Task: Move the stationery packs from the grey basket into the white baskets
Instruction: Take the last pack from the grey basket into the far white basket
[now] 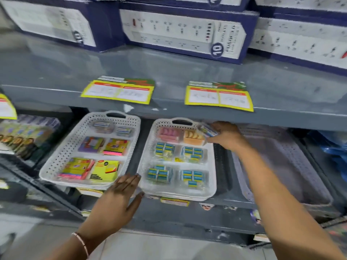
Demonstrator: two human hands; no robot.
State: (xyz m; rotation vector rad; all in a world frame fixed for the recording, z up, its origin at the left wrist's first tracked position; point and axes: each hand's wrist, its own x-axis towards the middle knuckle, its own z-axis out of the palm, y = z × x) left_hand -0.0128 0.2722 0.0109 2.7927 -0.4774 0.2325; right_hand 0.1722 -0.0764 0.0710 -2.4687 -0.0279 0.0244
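Observation:
Two white perforated baskets stand side by side on a grey shelf. The left white basket (62, 156) holds several colourful sticky-note packs. The right white basket (211, 166) holds several clear packs of blue items plus a pink and an orange pack at the back. My right hand (227, 136) is over its far right corner, shut on a small clear stationery pack (206, 130). My left hand (120, 196) lies flat and open against the shelf front, between the two white baskets. The grey basket (277, 160) sits to the right, blurred; I see nothing inside it.
An upper grey shelf (169, 68) overhangs the baskets, with two yellow price cards (118, 90) on it and blue-white power-strip boxes (184, 32) stacked behind. More goods (24, 136) stand at the far left. A blue bag (336, 151) is at the far right.

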